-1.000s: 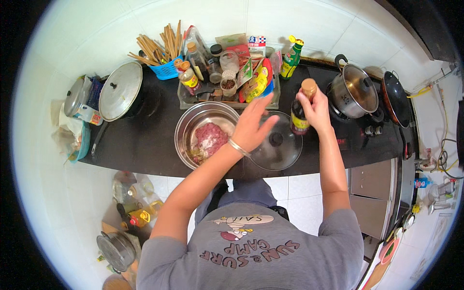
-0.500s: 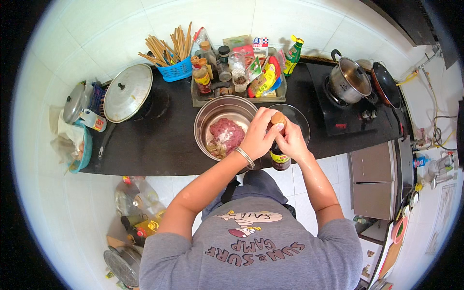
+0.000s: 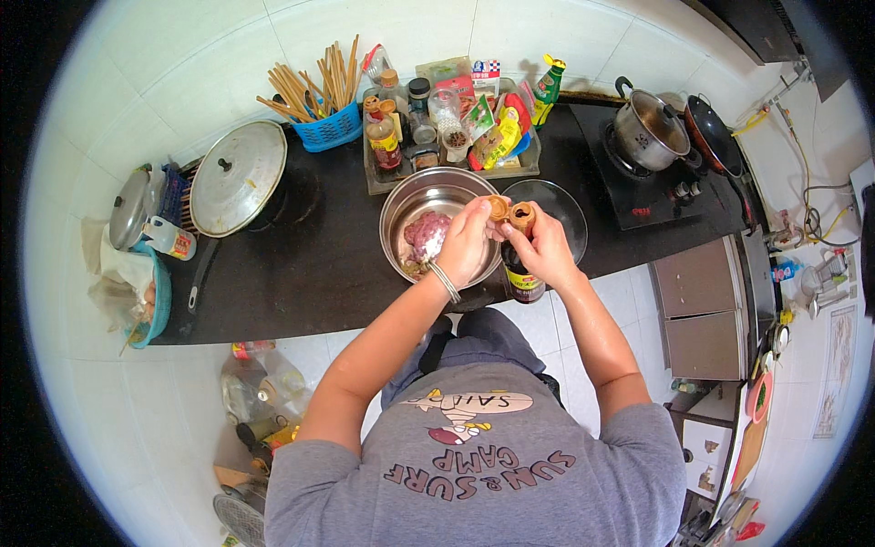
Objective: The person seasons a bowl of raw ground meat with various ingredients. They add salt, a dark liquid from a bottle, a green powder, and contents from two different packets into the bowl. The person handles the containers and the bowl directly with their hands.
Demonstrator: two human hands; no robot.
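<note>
My right hand is wrapped round the neck of a dark sauce bottle, whose uncapped brown mouth faces up. Between the fingers of my left hand is an orange-brown bottle cap, right beside that mouth. I cannot tell whether a hinge joins the two. The bottle is held in front of the counter's near edge. To its left stands a steel pot with minced meat and some white powder inside, partly hidden by my left hand. A glass plate lies behind my right hand.
Behind the pot, a tray holds jars, bottles and seasoning packets. A blue basket of chopsticks and a lidded wok stand left. A steel pot sits on the cooktop, near a frying pan.
The cap has come off the bottle's mouth and is now held beside it in my left hand. My hands have moved slightly apart, and the view has shifted a little.
</note>
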